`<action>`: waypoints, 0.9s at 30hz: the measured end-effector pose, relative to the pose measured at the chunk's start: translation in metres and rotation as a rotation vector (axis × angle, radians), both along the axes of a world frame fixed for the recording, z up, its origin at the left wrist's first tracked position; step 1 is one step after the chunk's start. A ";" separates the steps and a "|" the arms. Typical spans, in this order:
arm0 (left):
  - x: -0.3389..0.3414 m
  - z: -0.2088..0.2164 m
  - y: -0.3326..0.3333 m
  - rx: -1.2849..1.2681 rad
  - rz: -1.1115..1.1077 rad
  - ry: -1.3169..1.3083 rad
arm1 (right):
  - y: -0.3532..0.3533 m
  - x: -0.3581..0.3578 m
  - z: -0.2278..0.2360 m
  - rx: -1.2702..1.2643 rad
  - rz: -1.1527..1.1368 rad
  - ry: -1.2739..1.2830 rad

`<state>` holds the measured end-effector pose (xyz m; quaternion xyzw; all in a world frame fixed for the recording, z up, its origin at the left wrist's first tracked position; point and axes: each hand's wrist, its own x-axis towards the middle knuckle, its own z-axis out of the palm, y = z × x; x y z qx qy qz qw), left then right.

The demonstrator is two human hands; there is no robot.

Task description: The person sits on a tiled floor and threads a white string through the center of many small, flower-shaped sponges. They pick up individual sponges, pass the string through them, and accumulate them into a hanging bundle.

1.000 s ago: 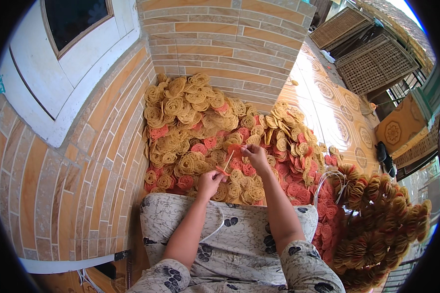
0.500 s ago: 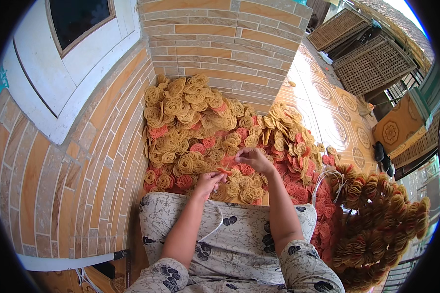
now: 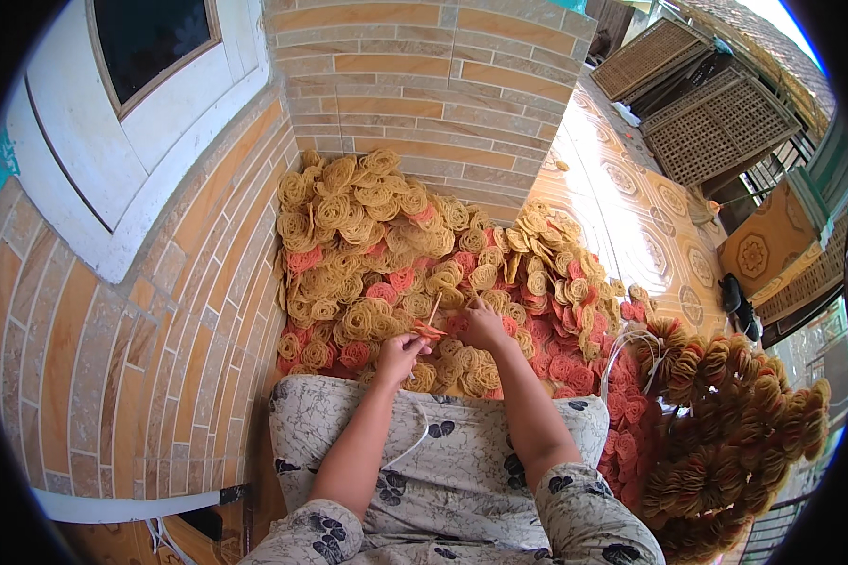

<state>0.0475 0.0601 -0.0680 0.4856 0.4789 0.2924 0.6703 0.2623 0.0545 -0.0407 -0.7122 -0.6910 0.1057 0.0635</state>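
My left hand is closed in front of my lap, pinching a thin pointed stick with orange-pink lacy crackers on it. The stick slants upward past the fingers. From under that hand a thin white cord curves down over my patterned cloth. My right hand is lowered into the pile, its fingers curled down among the crackers; whatever they grip is hidden. Around both hands lie heaped yellow rosette-shaped noodle-like crackers, mixed with pink ones.
Bunches of strung crackers stand at the right, beside looped white cord. Tiled walls close in the far side and left, below a white door. Woven racks lean at the far right, near dark footwear.
My right hand has moved down and slightly right, from beside the left hand's crackers to the pile. The left hand stays nearly in place, its stick now showing upright.
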 end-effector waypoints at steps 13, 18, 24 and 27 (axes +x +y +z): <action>-0.003 -0.003 -0.003 0.076 0.015 0.128 | 0.023 -0.012 -0.018 0.236 -0.284 0.279; -0.003 -0.011 -0.003 0.091 -0.005 0.102 | 0.027 0.001 -0.016 0.127 -0.297 0.944; -0.002 -0.013 -0.001 0.055 0.016 0.054 | 0.021 -0.004 0.008 0.064 -0.262 1.107; -0.002 -0.014 0.001 0.071 0.016 0.067 | 0.020 0.002 0.019 0.011 -0.084 0.950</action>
